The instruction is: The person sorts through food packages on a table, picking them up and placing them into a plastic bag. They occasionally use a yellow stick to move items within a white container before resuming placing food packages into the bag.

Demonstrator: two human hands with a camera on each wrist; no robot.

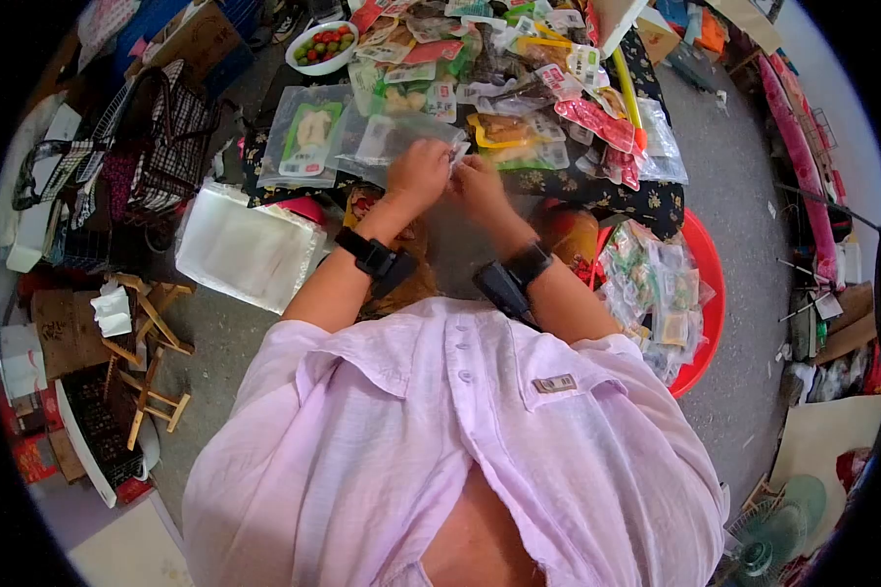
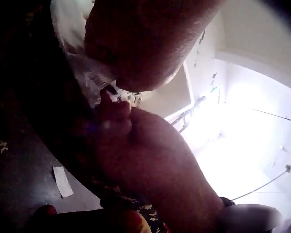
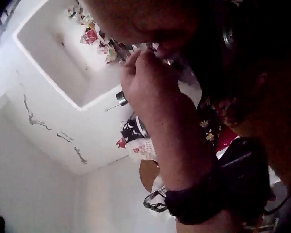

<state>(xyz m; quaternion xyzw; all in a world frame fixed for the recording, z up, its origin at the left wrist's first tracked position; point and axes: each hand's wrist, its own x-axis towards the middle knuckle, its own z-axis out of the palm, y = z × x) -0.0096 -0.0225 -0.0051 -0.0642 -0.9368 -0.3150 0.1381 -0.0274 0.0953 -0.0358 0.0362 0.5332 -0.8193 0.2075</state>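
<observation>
My left hand (image 1: 420, 180) and right hand (image 1: 483, 188) meet at the table's near edge, fingertips almost together. Both pinch the right end of a clear plastic bag (image 1: 387, 139), which lies flat toward the left. Some clear film (image 2: 93, 80) shows at the fingertips in the dim left wrist view; the fingers hide the pinched edge. Left of this bag lies another clear bag (image 1: 286, 110) with a green-edged food pouch (image 1: 311, 137) inside. Just beyond my hands, a yellow-edged pouch (image 1: 504, 130) lies among the packets.
Many food packets (image 1: 431, 51) cover the dark flowered table (image 1: 264, 191). A white bowl (image 1: 301, 68) of small red and green fruit stands back left. A red tub (image 1: 712, 293) of bagged packets sits on the floor at right, a foil-lined box (image 1: 245, 249) at left.
</observation>
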